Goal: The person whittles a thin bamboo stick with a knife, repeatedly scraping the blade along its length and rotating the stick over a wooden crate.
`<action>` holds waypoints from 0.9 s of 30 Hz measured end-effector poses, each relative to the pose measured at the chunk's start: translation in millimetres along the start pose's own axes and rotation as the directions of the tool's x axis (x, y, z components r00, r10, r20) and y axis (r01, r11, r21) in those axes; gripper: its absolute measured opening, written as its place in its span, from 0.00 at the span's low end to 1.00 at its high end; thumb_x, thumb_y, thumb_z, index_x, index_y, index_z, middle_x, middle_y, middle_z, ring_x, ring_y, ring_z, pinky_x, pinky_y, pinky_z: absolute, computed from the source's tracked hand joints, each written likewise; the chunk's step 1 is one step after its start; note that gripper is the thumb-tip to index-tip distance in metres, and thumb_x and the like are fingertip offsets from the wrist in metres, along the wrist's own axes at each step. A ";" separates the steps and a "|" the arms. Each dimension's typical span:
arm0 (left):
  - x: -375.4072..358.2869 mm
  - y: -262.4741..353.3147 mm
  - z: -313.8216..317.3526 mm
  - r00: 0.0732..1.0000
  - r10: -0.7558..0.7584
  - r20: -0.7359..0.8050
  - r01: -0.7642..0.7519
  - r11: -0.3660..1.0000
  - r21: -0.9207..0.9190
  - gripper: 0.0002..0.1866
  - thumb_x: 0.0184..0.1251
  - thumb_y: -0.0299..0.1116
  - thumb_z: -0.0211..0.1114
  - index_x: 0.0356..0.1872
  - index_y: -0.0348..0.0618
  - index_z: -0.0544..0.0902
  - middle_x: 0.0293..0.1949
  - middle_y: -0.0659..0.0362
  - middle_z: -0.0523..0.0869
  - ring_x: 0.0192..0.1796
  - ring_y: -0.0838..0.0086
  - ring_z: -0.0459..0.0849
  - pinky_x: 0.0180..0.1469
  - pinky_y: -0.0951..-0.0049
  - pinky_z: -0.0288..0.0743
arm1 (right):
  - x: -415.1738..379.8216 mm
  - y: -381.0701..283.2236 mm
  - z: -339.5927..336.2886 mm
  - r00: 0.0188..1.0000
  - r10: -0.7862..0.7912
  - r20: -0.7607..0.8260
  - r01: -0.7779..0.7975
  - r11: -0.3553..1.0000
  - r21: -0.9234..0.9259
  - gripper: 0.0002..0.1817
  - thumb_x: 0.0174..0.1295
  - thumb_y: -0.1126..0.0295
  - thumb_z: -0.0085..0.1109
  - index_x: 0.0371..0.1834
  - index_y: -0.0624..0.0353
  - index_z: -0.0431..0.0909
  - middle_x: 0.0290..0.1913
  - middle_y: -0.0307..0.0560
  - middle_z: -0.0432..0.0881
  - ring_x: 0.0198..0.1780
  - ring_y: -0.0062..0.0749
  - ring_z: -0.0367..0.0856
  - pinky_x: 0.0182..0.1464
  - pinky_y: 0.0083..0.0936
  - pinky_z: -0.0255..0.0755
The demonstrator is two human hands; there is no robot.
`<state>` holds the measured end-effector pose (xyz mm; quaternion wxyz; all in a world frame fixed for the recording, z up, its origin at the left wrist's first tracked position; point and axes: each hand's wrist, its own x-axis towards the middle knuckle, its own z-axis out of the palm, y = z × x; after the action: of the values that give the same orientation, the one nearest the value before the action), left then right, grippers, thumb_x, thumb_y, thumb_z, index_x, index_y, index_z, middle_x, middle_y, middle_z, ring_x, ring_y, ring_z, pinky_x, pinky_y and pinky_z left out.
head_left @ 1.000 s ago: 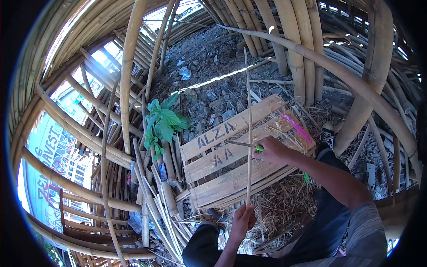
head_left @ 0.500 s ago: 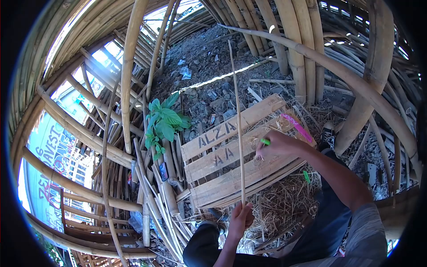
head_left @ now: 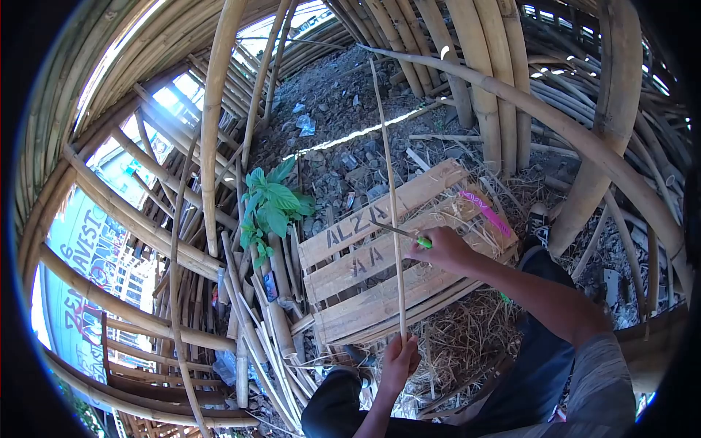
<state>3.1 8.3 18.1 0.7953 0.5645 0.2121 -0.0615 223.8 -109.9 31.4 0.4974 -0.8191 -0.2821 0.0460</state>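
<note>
My left hand (head_left: 399,363) is closed around the lower end of a long thin bamboo strip (head_left: 392,182), which stretches up and away across a slatted wooden crate (head_left: 350,317) with stencilled letters. In my right hand (head_left: 447,250) is a knife (head_left: 423,241) with a green handle, gripped over the crate's middle. Its thin blade points up and left and crosses the strip in this view. A pink strip-shaped object (head_left: 488,213) lies on the crate's right side, beyond my right hand.
Shavings (head_left: 453,336) cover the ground by my legs. Left of the crate grow green leaves (head_left: 274,201), beside a bundle of bamboo sticks (head_left: 266,358). Bamboo posts (head_left: 485,80) stand behind, and a slanting pole (head_left: 540,102) crosses the upper right. Rubble (head_left: 321,109) lies beyond.
My right hand has moved a little left and turned, so the knife blade now shows across the bamboo strip. The strip's far end has shifted slightly left; my left hand keeps its hold.
</note>
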 end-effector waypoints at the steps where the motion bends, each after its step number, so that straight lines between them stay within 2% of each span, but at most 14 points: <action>1: 0.5 -1.2 0.2 1.000 -0.001 -0.012 0.002 0.999 0.042 0.10 0.69 0.32 0.51 0.27 0.46 0.63 0.14 0.71 0.56 0.12 0.88 0.51 0.13 0.83 0.44 | 0.5 -0.6 0.6 1.000 0.009 0.022 -0.010 1.000 0.021 0.17 0.50 0.57 0.62 0.24 0.64 0.78 0.18 0.49 0.77 0.21 0.38 0.76 0.28 0.34 0.68; 5: 3.6 -11.0 -4.0 1.000 0.006 -0.012 -0.005 0.994 0.105 0.11 0.70 0.32 0.51 0.27 0.46 0.64 0.14 0.71 0.57 0.12 0.88 0.52 0.12 0.82 0.44 | 1.5 5.7 3.5 0.999 -0.027 0.042 0.022 0.994 0.110 0.17 0.51 0.58 0.61 0.25 0.64 0.78 0.18 0.49 0.76 0.21 0.37 0.76 0.28 0.34 0.66; 9: 5.0 -13.6 -5.5 1.000 0.024 -0.020 -0.019 0.976 0.215 0.11 0.70 0.34 0.52 0.27 0.46 0.64 0.14 0.71 0.58 0.11 0.89 0.54 0.12 0.82 0.44 | 4.7 18.3 7.9 1.000 -0.019 0.019 0.018 0.998 0.054 0.17 0.52 0.59 0.60 0.25 0.66 0.78 0.17 0.49 0.76 0.21 0.34 0.75 0.28 0.34 0.65; 12: 5.6 -14.3 -6.4 0.999 0.026 -0.018 -0.021 0.970 0.241 0.11 0.70 0.34 0.52 0.27 0.46 0.64 0.13 0.71 0.58 0.11 0.89 0.54 0.12 0.82 0.44 | 5.4 18.9 7.6 0.998 0.019 0.057 -0.025 0.993 0.114 0.16 0.53 0.61 0.59 0.24 0.67 0.77 0.17 0.50 0.75 0.21 0.35 0.74 0.28 0.36 0.64; 14: 5.8 -14.1 -6.2 1.000 0.024 -0.015 -0.019 0.970 0.241 0.11 0.70 0.34 0.51 0.27 0.46 0.64 0.13 0.71 0.58 0.11 0.89 0.54 0.12 0.82 0.44 | 8.4 23.7 11.1 0.999 -0.029 0.021 0.023 0.966 0.259 0.15 0.52 0.62 0.59 0.24 0.66 0.77 0.16 0.50 0.74 0.20 0.35 0.73 0.28 0.36 0.64; 15: 5.3 -13.1 -5.2 1.000 0.009 -0.017 -0.005 0.977 0.212 0.11 0.70 0.34 0.51 0.27 0.46 0.64 0.13 0.71 0.58 0.11 0.89 0.54 0.12 0.82 0.43 | 9.2 24.7 10.5 0.999 -0.028 0.023 0.022 0.966 0.259 0.15 0.52 0.62 0.59 0.24 0.66 0.77 0.16 0.50 0.74 0.20 0.35 0.73 0.28 0.36 0.64; 18: 5.3 -11.9 -4.8 1.000 -0.020 -0.019 0.023 0.986 0.168 0.12 0.70 0.34 0.51 0.26 0.46 0.64 0.13 0.71 0.58 0.11 0.89 0.54 0.12 0.82 0.43 | 9.9 21.2 4.9 0.999 -0.034 0.011 0.032 0.988 0.153 0.15 0.51 0.61 0.59 0.24 0.64 0.77 0.17 0.49 0.75 0.20 0.37 0.74 0.27 0.36 0.65; 20: 6.4 -11.9 -5.3 0.999 -0.032 -0.019 0.034 0.988 0.151 0.12 0.71 0.35 0.51 0.26 0.46 0.64 0.13 0.71 0.58 0.11 0.89 0.54 0.12 0.82 0.43 | 4.6 4.2 -5.2 0.999 0.030 0.020 -0.027 0.987 -0.160 0.16 0.50 0.59 0.60 0.24 0.64 0.77 0.18 0.49 0.77 0.22 0.38 0.77 0.28 0.36 0.68; 27: 7.5 -12.7 -3.3 1.000 -0.009 -0.014 0.011 0.980 0.200 0.12 0.71 0.34 0.51 0.26 0.46 0.64 0.13 0.71 0.58 0.11 0.88 0.54 0.12 0.82 0.44 | 4.6 16.7 4.3 0.999 0.031 0.021 -0.029 0.993 -0.112 0.15 0.49 0.59 0.61 0.27 0.63 0.79 0.21 0.51 0.78 0.26 0.42 0.80 0.30 0.36 0.70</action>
<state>4.8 7.9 3.1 0.7327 0.6410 0.2130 -0.0828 233.1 -110.0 16.2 0.4470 -0.8491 -0.2774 0.0470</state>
